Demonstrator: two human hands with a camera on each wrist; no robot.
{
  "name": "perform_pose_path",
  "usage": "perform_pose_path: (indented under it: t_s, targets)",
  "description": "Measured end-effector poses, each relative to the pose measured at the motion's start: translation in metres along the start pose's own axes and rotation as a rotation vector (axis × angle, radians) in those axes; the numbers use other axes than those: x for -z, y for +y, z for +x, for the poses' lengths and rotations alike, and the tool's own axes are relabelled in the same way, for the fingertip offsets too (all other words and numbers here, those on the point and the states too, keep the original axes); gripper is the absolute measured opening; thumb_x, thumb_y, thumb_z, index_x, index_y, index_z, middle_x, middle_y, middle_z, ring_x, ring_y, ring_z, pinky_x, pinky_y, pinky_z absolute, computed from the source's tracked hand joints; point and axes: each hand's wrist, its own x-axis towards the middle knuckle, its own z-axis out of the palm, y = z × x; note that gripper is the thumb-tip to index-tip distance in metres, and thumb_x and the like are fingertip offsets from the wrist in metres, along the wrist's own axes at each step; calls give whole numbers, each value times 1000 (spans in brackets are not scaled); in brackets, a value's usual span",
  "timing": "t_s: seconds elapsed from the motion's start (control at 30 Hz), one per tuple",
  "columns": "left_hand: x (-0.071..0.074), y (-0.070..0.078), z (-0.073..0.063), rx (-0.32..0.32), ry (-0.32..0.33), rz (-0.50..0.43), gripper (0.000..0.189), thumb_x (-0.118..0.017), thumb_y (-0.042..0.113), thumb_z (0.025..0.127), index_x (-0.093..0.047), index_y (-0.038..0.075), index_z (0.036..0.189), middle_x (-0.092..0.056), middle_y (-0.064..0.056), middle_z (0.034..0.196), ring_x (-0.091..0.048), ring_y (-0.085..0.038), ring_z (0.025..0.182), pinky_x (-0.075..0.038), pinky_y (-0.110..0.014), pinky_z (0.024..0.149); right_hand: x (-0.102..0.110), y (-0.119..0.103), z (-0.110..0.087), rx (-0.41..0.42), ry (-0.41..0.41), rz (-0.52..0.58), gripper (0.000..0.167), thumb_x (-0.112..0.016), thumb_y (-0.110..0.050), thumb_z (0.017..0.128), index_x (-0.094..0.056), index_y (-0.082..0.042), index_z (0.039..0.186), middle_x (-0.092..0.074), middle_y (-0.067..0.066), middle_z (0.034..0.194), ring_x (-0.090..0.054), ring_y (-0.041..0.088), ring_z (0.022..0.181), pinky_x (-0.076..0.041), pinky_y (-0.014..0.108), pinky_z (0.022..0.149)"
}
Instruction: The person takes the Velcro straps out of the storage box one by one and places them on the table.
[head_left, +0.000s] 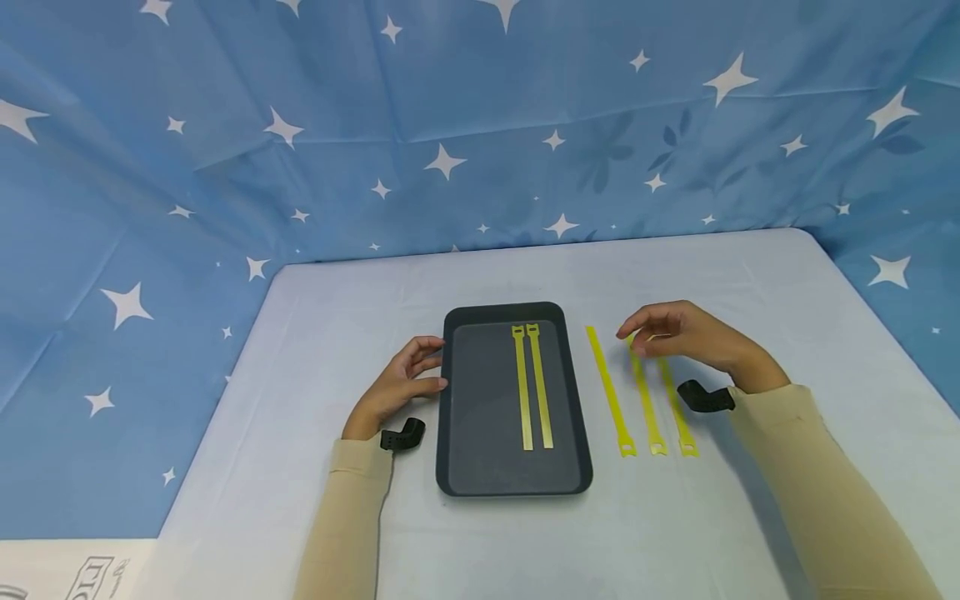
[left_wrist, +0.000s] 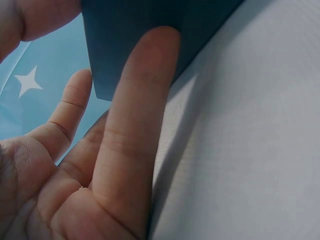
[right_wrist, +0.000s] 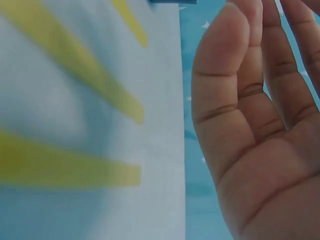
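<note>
A dark grey rectangular tray lies on the white-covered table, with two yellow cable-tie straps side by side in its right half. My left hand is at the tray's left side; its thumb lies against the outer wall, fingers loosely bent. To the right of the tray, three more yellow straps lie in a row: a left strap, a middle strap and a right strap. Over the far ends of the middle and right ones hovers my right hand, fingers relaxed, holding nothing.
Behind the table hangs a blue curtain with white stars. A black wrist camera sits on the right wrist, another camera on the left. Printed cardboard shows at the lower left.
</note>
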Motion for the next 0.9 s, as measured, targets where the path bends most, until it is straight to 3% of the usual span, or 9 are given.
perform_pose_path:
  t_s: [0.13, 0.43, 0.57, 0.77, 0.9]
  targets:
    - [-1, 2, -1, 7, 0, -2, 71, -70, -1, 94, -38, -7, 157, -34, -28, 169, -36, -47, 155, -57, -28, 93, -2, -4, 13, 4, -40, -13, 25, -69, 6, 100, -74, 1, 124, -77, 4, 118, -73, 24, 96, -59, 32, 83]
    - [1, 0, 0, 3, -6, 12, 70, -70, 0, 95, -38, -6, 157, -35, -27, 169, -37, -47, 155, -57, -29, 94, -5, -12, 42, 18, -123, -78, 27, -72, 5, 99, -69, 13, 124, -76, 14, 115, -72, 21, 98, -61, 34, 83]
    - [1, -1, -1, 3, -6, 13, 69, -70, 0, 95, -38, -5, 157, -35, -26, 170, -37, -46, 154, -58, -30, 93, -6, -13, 53, -1, -159, -77, 27, -72, 5, 98, -70, 11, 125, -76, 15, 115, -72, 24, 100, -61, 37, 83]
    - [0, 0, 0, 16, -1, 14, 69, -70, 0, 95, -39, -4, 157, -35, -24, 170, -39, -45, 154, -57, -30, 94, -9, -9, 67, 47, -257, -56, 25, -69, 6, 100, -72, 7, 125, -76, 13, 117, -72, 27, 99, -61, 37, 83]
    - [0, 1, 0, 15, -2, 18, 69, -70, 0, 95, -39, -4, 157, -35, -24, 170, -39, -44, 154, -57, -30, 94, -13, -8, 77, 62, -296, -69, 25, -68, 5, 101, -70, 11, 125, -75, 16, 117, -72, 25, 96, -62, 39, 83]
